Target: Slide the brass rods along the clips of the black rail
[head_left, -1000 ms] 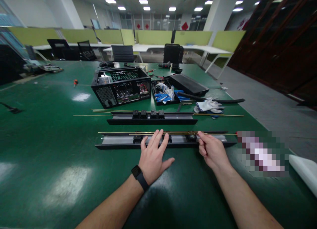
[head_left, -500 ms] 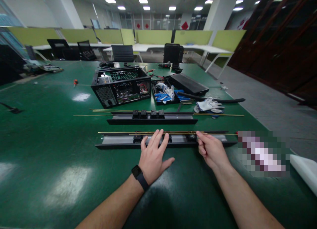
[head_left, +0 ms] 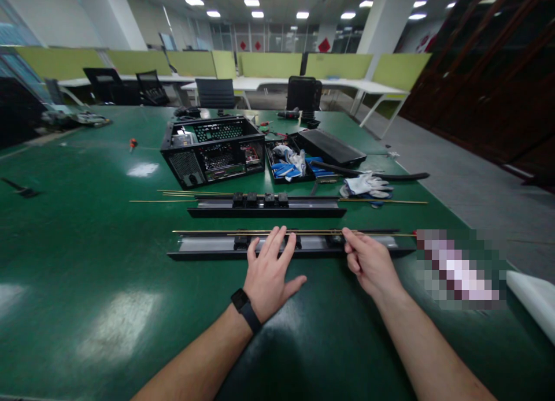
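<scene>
A long black rail point(head_left: 208, 247) with black blocks on it lies across the green table point(head_left: 87, 262) in front of me. Thin brass rods point(head_left: 208, 232) run along its top. My left hand point(head_left: 269, 277) lies flat and open, fingers spread, with the fingertips resting on the rail's middle. My right hand point(head_left: 368, 265) is closed in a pinch on a brass rod near the rail's right part. A second black rail point(head_left: 303, 206) with several black blocks lies parallel just behind, with more brass rods point(head_left: 381, 201) beside it.
An open black computer case point(head_left: 212, 149) stands behind the rails. A black tray with blue and white gloves point(head_left: 288, 161), a flat black panel point(head_left: 332, 147), white gloves point(head_left: 366, 184) and a black hose point(head_left: 390, 175) lie to its right. Chairs and desks stand beyond.
My right hand has crept slightly left along the rod. The left hand stays put.
</scene>
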A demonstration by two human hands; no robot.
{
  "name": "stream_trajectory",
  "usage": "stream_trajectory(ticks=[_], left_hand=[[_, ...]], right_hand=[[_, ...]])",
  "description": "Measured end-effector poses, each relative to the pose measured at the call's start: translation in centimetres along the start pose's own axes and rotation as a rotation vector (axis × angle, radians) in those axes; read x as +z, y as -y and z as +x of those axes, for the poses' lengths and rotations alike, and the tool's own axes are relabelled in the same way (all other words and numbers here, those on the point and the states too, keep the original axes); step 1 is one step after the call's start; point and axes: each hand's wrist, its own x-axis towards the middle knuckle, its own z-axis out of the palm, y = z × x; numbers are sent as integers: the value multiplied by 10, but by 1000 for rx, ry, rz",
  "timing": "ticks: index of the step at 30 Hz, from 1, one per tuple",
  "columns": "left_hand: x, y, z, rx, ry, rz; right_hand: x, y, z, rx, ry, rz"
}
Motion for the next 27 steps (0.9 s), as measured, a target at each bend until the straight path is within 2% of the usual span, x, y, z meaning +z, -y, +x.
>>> stream_trajectory(ticks=[14,21,27], left_hand=[[-1,0,0,-3,-3,1],[-1,0,0,-6,0,2],[-1,-1,0,-8,6,-3]], right_hand=[[-1,3,1,33,-15,58],[-2,1,1,14,33,3],[0,3,-1,40,22,22]])
